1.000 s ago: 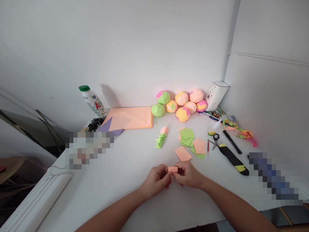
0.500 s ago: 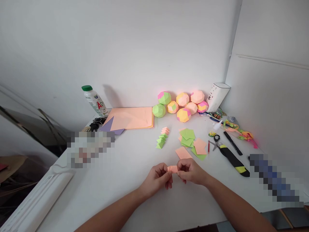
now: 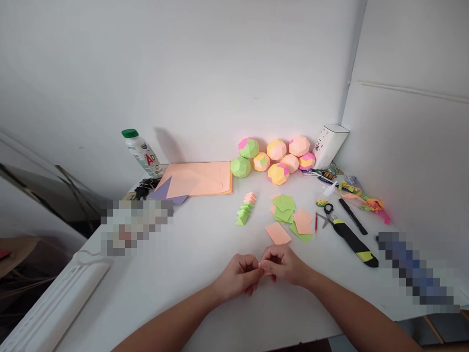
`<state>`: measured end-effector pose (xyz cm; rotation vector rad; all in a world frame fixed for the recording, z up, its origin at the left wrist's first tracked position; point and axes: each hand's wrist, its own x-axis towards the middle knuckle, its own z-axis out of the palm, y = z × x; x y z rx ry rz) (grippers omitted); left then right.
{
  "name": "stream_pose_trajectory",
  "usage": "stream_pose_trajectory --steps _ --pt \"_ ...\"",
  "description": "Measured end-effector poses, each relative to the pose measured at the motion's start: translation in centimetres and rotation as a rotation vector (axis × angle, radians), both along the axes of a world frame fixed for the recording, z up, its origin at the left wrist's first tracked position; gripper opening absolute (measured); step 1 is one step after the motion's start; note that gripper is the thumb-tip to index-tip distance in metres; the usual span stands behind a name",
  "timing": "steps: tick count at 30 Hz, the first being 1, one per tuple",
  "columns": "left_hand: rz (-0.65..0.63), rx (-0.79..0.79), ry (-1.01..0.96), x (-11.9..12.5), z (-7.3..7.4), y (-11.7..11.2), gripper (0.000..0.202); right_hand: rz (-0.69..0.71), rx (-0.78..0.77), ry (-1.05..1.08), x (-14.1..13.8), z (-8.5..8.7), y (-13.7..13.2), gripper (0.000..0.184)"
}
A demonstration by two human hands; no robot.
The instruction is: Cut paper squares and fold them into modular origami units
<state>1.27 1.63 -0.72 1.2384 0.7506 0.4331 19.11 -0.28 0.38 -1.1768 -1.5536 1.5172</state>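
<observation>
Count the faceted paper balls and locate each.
8. Back, left to right: green-magenta ball, yellow-peach ball, peach-magenta ball. Middle: green ball, yellow-green ball, peach ball, magenta-yellow ball. Front: yellow-magenta ball. Others may hide behind.

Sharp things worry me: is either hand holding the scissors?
No, the scissors lie on the table, away from the left hand and right hand.

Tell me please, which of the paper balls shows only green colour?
The green ball at the left end, beside the peach sheets. The ball behind it also has pink; the other balls show yellow, peach or pink.
</observation>
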Motion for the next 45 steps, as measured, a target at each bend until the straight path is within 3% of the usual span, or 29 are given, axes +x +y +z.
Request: stream_pose_trajectory --steps 8,14,19,22,27,33,41,45 --pt "-0.012 -0.021 0.045 0.0 0.0 0.0 0.019 -0.021 0.028 -0.010 -0.6 -0.2 -0.4 0.015" --pt "-0.030 0.028 0.014 -0.1 -0.1 -0.1 0.025 -0.073 0.013 0.021 -0.7 -0.3 -0.5 0.028" --pt "0.077 0.011 -0.046 0.0 -0.2 0.0 0.032 -0.086 -0.047 0.188 -0.1 -0.2 0.0 0.031" --pt "0.165 0.001 -0.132 0.2 0.0 0.3 0.034 -0.109 -0.035 0.179 0.1 0.0 0.2 0.028" --pt "0.214 -0.048 -0.239 0.3 0.3 0.6 0.032 -0.168 0.144 0.162 0.1 0.2 0.2 0.020" --pt "0.239 -0.090 -0.240 0.3 0.3 0.9 0.034 -0.096 0.448 -0.025 0.4 -0.5 0.4 0.013" --pt "0.232 -0.084 -0.205 0.4 0.6 0.8 0.033 -0.023 0.592 -0.159 0.7 -0.9 0.6 0.014" --pt "0.226 0.000 -0.184 0.5 1.1 0.6 0.033 -0.047 0.565 -0.170 0.7 -0.8 0.6 0.015"
